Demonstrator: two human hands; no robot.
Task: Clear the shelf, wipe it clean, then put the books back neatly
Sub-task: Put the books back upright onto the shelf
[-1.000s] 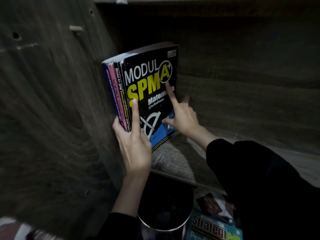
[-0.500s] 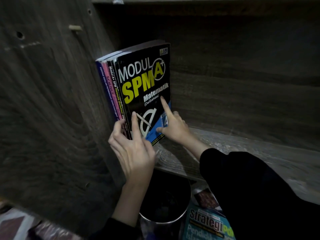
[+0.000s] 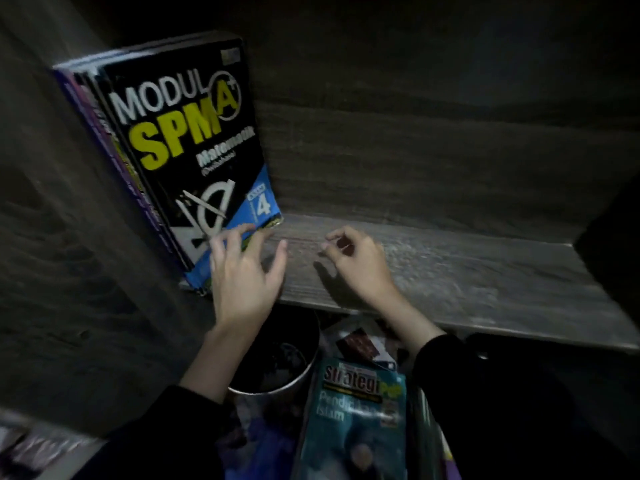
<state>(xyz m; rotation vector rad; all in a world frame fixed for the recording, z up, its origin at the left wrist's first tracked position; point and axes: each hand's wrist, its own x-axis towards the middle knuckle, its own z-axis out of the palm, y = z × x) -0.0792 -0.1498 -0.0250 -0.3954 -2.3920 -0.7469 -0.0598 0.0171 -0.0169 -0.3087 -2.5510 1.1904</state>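
Your books [image 3: 180,140] stand in a small row at the left end of the shelf [image 3: 467,271], pressed against the side wall [image 3: 69,271]. The front one is black with yellow and white lettering and a blue lower corner marked 4. The spines behind it are too blurred to count or read.

Your left hand [image 3: 242,275] is at that blue corner with its fingers straight and spread apart. The fingertips [image 3: 247,227] touch the bottom of the cover and nothing is gripped.

Your right hand [image 3: 360,265] is just beside it to the right, over the bare board and apart from the books. Its fingers are loosely curled, forefinger close to thumb, and they hold nothing. Whether it touches the wood you cannot tell from here.

The rest of the board runs off to the right, grey and grained.

Below the shelf edge, between your dark sleeves, sits a round metal tin [image 3: 277,372]. Just right of it lies a teal book [image 3: 356,427], cover up — with darker, blurred covers around it.
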